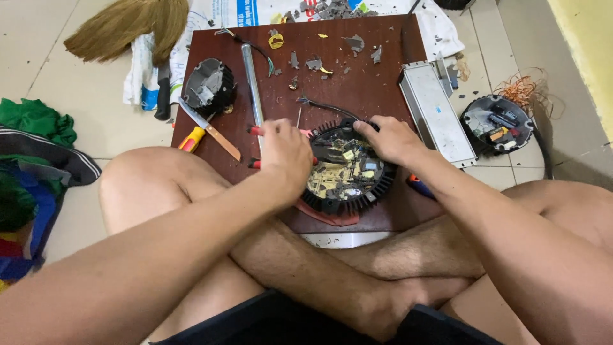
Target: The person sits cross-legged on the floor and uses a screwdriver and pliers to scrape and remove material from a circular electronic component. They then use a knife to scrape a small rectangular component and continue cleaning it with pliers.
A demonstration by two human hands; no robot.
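Observation:
A round black finned housing (pixel 348 171) with a yellowish circuit board inside lies on a dark brown board (pixel 357 70) over my crossed legs. My left hand (pixel 285 155) is closed around red-handled pliers (pixel 257 131) at the housing's left rim. Resting on the housing's upper right rim, my right hand (pixel 391 137) holds it steady with the fingers pressing down. Black wires (pixel 322 107) run out from under the right hand toward the board's middle.
A metal rod (pixel 251 80), another round black housing (pixel 209 86), a chisel and a yellow-handled screwdriver (pixel 192 137) lie at the left. A grey metal box (pixel 436 112) and a third round unit (pixel 497 124) sit on the right. Debris litters the far end; a broom (pixel 131 25) lies beyond.

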